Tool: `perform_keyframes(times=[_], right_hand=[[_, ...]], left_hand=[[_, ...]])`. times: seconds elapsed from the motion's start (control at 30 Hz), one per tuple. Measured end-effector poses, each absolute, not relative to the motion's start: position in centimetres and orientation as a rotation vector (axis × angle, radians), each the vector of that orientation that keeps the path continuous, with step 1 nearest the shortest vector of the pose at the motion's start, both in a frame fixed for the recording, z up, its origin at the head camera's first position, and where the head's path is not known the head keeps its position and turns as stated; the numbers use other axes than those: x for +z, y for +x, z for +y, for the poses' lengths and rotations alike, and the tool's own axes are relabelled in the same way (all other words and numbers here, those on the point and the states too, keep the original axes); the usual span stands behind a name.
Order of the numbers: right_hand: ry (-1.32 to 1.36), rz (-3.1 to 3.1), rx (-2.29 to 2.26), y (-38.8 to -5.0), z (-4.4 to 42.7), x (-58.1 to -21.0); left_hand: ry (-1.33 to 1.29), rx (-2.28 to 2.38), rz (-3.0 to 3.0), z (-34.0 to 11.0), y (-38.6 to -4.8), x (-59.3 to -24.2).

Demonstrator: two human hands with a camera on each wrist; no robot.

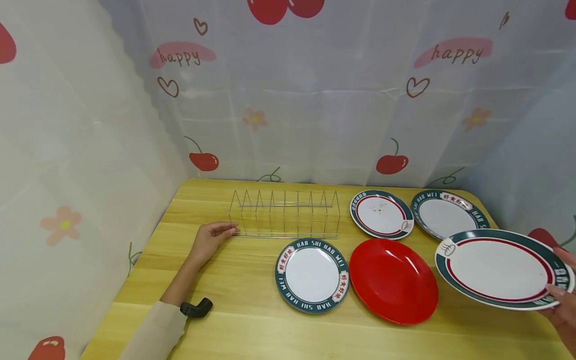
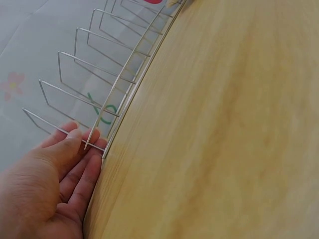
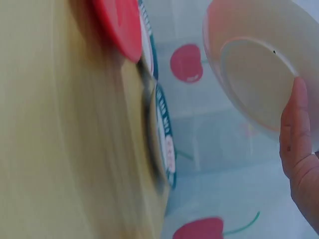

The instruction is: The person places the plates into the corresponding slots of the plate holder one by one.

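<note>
while the left hand [image 1: 213,238] pinches the wire rack [image 1: 288,237] at its near left corner, the head view shows the rack's long axis running left-right. the right hand [image 1: 564,307] grips a lifted plate [image 1: 501,267] above the bench [image 1: 234,310], face up, crest leftward; four other plates [image 1: 393,282] lie unracked. left wrist view: fingers closed about end wires. right wrist view: plate's underside, tilted; judged progress, none racked.
</note>
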State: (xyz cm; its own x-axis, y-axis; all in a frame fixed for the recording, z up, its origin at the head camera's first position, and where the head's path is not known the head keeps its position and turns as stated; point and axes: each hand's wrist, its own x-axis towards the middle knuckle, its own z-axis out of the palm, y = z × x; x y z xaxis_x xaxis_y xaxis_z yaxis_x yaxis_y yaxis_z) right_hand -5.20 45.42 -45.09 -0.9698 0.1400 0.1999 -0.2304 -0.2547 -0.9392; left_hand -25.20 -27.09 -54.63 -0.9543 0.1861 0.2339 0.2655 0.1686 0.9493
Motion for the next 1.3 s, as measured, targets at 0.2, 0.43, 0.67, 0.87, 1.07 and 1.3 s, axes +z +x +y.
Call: perform_keyframes(times=[0.2,0.43,0.67,0.87,1.07,1.3], right_hand=[[0.073,-1.816,2.253,-5.7,41.3,-42.0],[0.096,-1.766,2.256,-6.6,37.5,-40.5],[0.201,-1.826,2.255,-7.8,34.9,-38.7],[0.35,-1.864,2.272,-8.9,32.4,-37.1],[0.463,-1.893,2.328,-10.6,30.0,-35.9],[0.404,-2.034,2.263,-12.1,26.6,-34.9]], left_hand=[[-0.433,-1.93,-2.368,-26.9,-24.9,-54.5],[-0.414,-1.931,-2.367,-27.0,-25.1,-54.0],[-0.406,-1.968,-2.355,-27.0,-25.1,-54.2],[-0.432,-1.981,-2.329,-27.1,-25.1,-54.5],[-0.434,-1.998,-2.32,-27.0,-25.0,-54.4],[-0.434,-1.969,-2.324,-27.0,-24.9,-54.2]])
